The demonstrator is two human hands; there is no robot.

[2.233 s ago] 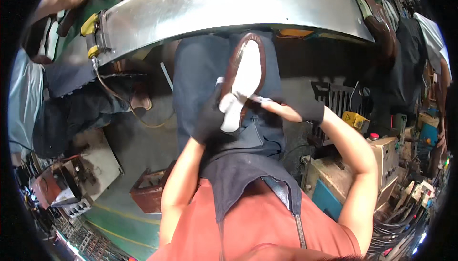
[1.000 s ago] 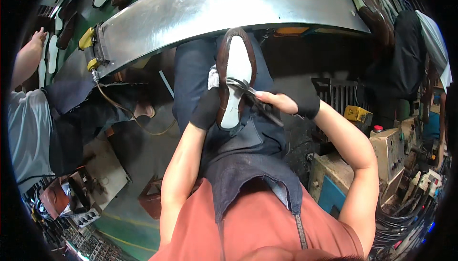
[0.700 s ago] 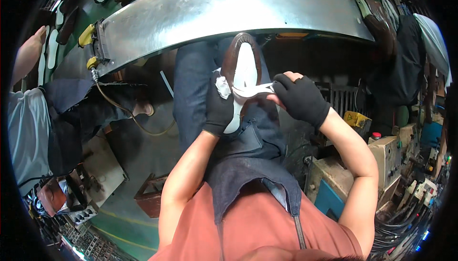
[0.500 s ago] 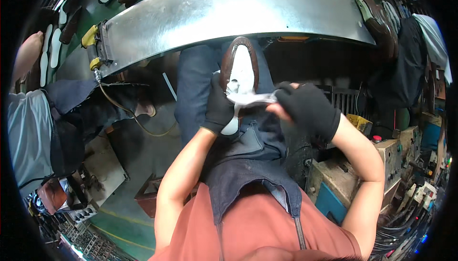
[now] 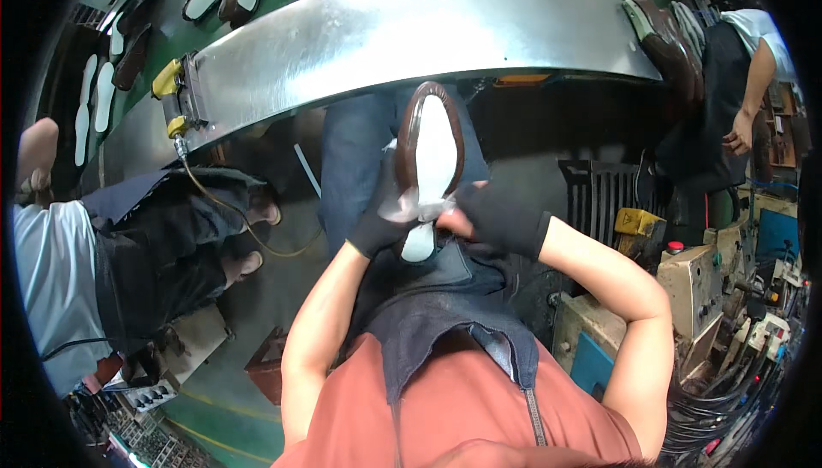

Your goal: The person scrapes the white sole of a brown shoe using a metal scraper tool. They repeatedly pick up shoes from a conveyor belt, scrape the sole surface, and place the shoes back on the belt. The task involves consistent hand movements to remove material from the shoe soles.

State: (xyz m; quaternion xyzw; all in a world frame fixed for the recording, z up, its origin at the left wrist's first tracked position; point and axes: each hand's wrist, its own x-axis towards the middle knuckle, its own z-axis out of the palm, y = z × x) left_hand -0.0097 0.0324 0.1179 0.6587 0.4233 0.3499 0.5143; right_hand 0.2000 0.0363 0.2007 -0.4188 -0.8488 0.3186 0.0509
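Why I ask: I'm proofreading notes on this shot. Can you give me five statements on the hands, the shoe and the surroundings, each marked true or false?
1. The brown shoe is held with its toe toward the metal bench. True.
2. The left hand is at the picture-right side of the shoe. False: it grips the picture-left side, and the right hand is at the other.
3. The right hand wears no glove. False: it wears a dark one.
4. A red button sits atop the tan machine at picture right. True.
5. The yellow tool is at the bench's right end. False: the yellow tool is at its left end.
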